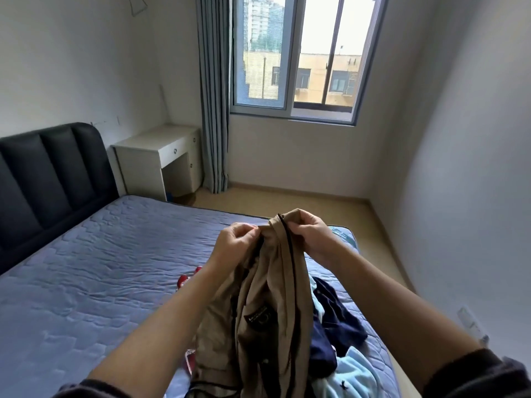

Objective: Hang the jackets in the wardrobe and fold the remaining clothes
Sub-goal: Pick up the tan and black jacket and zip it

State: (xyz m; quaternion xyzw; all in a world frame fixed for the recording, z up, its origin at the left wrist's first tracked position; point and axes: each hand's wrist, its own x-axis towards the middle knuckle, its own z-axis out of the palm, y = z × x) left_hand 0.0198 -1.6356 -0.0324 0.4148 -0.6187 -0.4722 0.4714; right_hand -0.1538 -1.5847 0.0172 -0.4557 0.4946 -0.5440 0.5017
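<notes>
Daylight from a sliding window (pixel 296 53) at the top centre of the frame fills a small white-walled bedroom, with a grey-blue curtain (pixel 212 96) hanging at the window's left edge and a white desk (pixel 161 156) standing just left of the curtain. A dark padded headboard (pixel 48 173) sits at the left, and a blue quilted mattress (pixel 100 268) spreads across the lower left and centre. A strip of pale floor (pixel 287 202) shows beyond the bed.

In the centre of the frame, a tan jacket (pixel 273 311) hangs lifted above the mattress, its lower part bunched toward the bottom edge (a small dark label shows on the fabric). The left hand (pixel 235 245) pinches the jacket's top edge with curled fingers and thumb. The right hand (pixel 310 234) grips the same top edge just beside it, fingers curled round the cloth next to a dark trim line.

Right of the jacket, a navy garment (pixel 336 320) lies crumpled on the mattress, with a pale blue garment (pixel 353 372) touching it at the lower right. A small red item (pixel 184 280) peeks out left of the left forearm; what it is cannot be told.
</notes>
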